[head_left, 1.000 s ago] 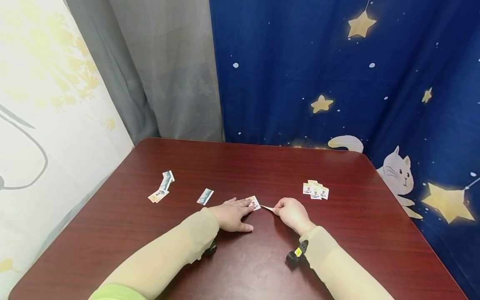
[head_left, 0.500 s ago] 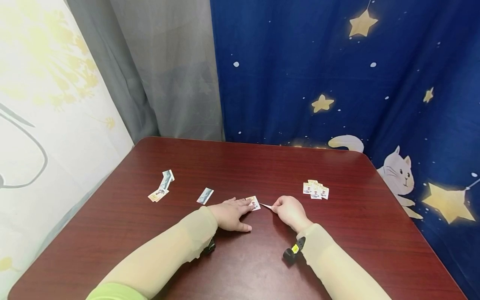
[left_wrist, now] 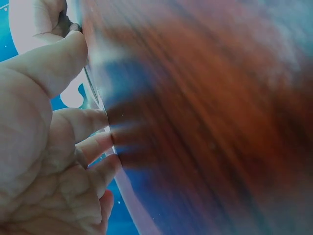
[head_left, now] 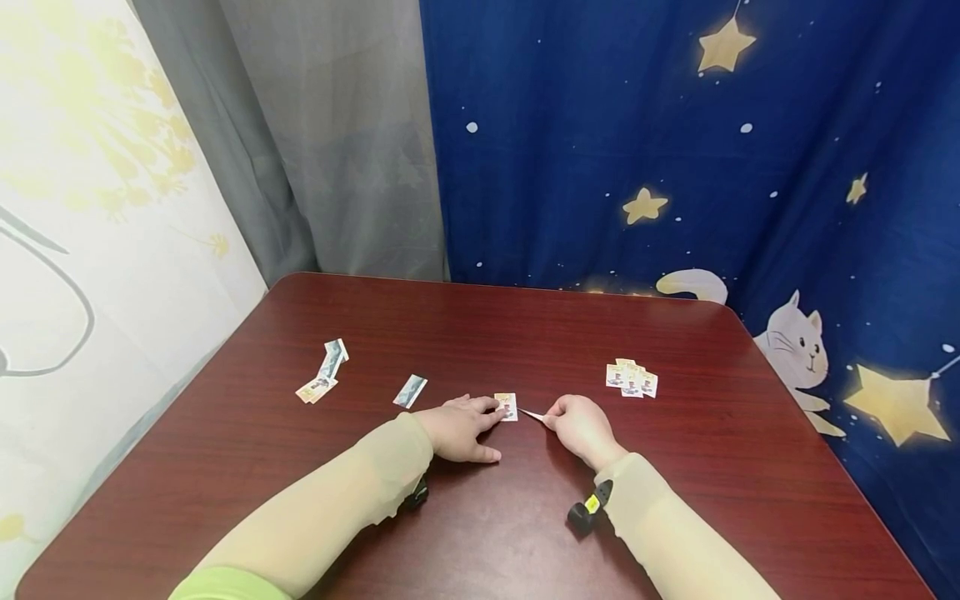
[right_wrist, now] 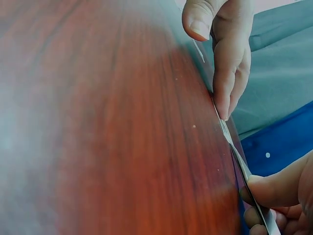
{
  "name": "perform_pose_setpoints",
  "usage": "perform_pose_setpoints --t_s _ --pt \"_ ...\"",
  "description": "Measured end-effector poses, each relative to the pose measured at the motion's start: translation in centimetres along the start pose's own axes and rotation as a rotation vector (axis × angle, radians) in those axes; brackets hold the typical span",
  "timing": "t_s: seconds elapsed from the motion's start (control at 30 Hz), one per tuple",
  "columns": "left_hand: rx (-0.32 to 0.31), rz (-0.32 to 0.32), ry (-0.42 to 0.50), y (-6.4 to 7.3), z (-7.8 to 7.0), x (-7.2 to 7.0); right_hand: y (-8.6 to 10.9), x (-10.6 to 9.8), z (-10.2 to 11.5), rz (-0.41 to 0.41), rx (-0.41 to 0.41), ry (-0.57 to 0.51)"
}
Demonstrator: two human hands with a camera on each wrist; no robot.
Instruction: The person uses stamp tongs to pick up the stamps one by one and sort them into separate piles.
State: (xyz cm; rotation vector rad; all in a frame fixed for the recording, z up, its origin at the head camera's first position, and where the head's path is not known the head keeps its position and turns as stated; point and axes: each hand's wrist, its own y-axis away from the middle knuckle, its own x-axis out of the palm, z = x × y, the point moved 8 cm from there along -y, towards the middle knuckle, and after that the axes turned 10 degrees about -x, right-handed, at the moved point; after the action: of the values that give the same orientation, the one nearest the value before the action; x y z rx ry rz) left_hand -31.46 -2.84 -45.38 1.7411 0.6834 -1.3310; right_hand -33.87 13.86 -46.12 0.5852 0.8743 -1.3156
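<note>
My left hand (head_left: pixel 463 429) lies spread on the table, its fingertips on the left edge of a small printed picture card (head_left: pixel 509 407). Its fingers look nearly straight in the left wrist view. To the right, my right hand (head_left: pixel 585 429) pinches a thin white card (head_left: pixel 533 414) between thumb and fingers. That card is tilted edge-on, its tip beside the flat picture card; whether they touch I cannot tell. In the right wrist view the pinched card (right_wrist: pixel 250 191) rises from the table, with the left fingertips (right_wrist: pixel 224 110) beyond it. Its printed face is hidden.
A single blue-grey card (head_left: pixel 410 391) lies left of the left hand. Farther left are several overlapping cards (head_left: pixel 328 364), blue-grey and orange. At the right is a cluster of yellowish picture cards (head_left: pixel 631 379). All lie on the dark red wooden table (head_left: pixel 480 333), with curtains behind.
The picture card under my left fingertips has turned slightly and now sits straighter. My left hand has shifted a little to the left. The right hand keeps its card, nearly still.
</note>
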Motion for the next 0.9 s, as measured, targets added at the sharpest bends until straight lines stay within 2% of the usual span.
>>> perform_pose_setpoints --t_s 0.13,0.37,0.9 --pt "0.016 0.009 -0.002 0.08 -0.12 0.10 0.13 -0.02 0.06 -0.003 -0.001 -0.003" --pt "0.004 0.019 0.006 0.08 -0.08 0.15 0.05 0.04 0.03 0.006 0.003 -0.029" --pt "-0.019 0.016 0.016 -0.07 -0.10 0.02 -0.61 -0.26 -0.87 -0.010 0.073 -0.088"
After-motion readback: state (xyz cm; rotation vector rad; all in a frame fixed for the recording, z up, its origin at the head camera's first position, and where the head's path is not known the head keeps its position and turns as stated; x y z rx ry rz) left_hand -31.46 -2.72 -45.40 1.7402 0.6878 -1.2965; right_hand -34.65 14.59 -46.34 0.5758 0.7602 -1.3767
